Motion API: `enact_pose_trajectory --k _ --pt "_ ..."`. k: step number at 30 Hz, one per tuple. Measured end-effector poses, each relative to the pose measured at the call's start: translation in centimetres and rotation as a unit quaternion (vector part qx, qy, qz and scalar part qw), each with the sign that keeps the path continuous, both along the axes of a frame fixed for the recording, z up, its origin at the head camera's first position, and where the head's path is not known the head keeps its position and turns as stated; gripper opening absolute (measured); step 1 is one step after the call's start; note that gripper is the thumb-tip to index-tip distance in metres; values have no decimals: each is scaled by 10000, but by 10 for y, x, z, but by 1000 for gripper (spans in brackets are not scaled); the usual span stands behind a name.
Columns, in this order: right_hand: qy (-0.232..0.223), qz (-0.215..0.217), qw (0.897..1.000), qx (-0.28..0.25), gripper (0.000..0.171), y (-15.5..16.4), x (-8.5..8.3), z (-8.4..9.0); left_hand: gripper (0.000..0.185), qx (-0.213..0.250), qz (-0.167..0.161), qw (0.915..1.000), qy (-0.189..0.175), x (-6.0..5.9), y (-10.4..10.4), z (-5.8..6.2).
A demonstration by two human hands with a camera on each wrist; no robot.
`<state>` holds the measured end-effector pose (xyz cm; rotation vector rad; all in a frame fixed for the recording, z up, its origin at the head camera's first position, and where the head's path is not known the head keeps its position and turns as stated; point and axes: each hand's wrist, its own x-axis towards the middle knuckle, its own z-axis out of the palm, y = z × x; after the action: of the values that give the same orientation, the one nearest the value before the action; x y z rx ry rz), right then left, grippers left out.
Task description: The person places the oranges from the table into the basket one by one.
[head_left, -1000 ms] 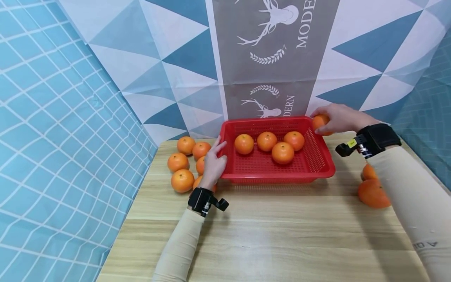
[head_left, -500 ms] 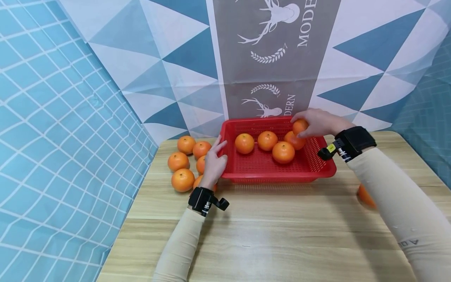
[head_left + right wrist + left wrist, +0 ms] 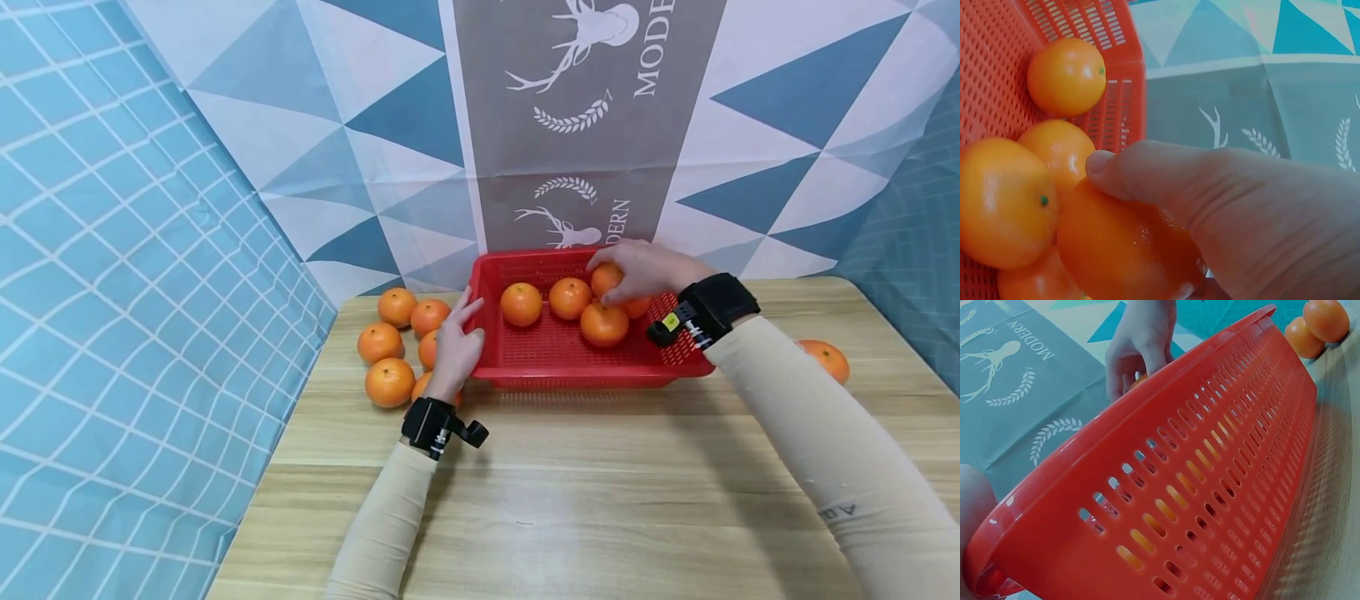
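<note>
My left hand (image 3: 457,350) holds the left rim of a red plastic basket (image 3: 570,381). In the left wrist view, only a bit of that hand shows at the edge, and the perforated basket wall (image 3: 1210,481) fills the middle. Inside the basket, my right hand (image 3: 651,268) grips an orange (image 3: 604,275) above and among the others. The right wrist view shows the thumb (image 3: 1141,169) lying on this held orange (image 3: 1125,247). Around it in the basket are several oranges, among them one at the left (image 3: 521,304) and one in front (image 3: 604,327).
Several loose oranges (image 3: 389,382) lie on the wooden table (image 3: 525,500) left of the basket, some partly behind my left hand. On the right, another orange (image 3: 828,360) is partly covered by my right sleeve (image 3: 817,442). A patterned cloth (image 3: 570,150) hangs behind the basket.
My right hand has carried the orange leftward, from outside the basket's right rim to among the oranges inside. The left hand has stayed on the left rim.
</note>
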<state>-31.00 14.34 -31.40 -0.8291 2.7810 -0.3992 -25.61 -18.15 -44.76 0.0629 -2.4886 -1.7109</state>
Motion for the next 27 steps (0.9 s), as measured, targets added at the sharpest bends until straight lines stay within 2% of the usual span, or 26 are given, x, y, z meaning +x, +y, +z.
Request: enact_pose_trajectory --k 3,6,12,15,18,23,27 --pt "-114 43 9999 -30 58 -6 -1 -2 65 -38 38 9999 106 -13 -6 -18" --pt "-184 40 9998 -47 59 -13 -1 -3 65 -61 20 9998 202 -22 -10 -29" --pt "-370 61 9991 -198 59 -27 2 -6 66 6 32 9998 202 -27 -12 -34" --pt "-434 84 9986 -300 59 -34 5 -7 65 49 9 9999 159 -25 -10 -30" --pt "-415 113 9986 -307 58 -42 7 -8 64 2 -9 9999 140 -17 -6 -20" --pt "-313 183 9992 -157 58 -58 10 -8 64 -4 -84 10000 43 4 2 6" --pt "-289 266 9991 -130 63 -70 13 -7 64 -13 -26 9999 -111 15 8 21"
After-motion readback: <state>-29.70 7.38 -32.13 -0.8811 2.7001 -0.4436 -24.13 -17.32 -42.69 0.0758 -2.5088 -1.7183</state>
